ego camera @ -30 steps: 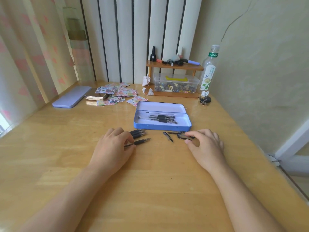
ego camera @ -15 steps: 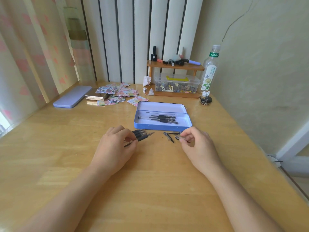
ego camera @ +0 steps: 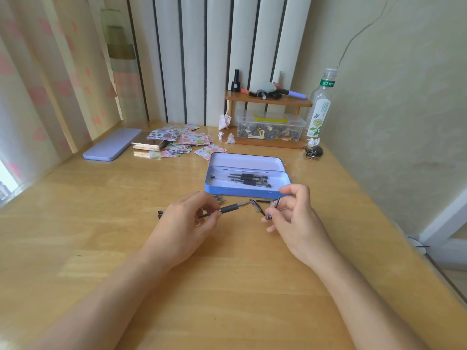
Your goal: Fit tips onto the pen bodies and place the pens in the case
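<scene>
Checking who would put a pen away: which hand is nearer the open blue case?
Right. The right hand is just in front of the open blue case, by its right corner; the left hand sits farther back, off its left corner.

Both hands (ego camera: 182,223) w/ parts, now raised.

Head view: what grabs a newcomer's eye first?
The two hands at centre: the left hand holds a black-gripped pen, the right hand pinches a small clear part beside it. Just beyond them sits the open blue case with several pens inside. At back left, colourful cards are scattered on the wooden table.
</scene>
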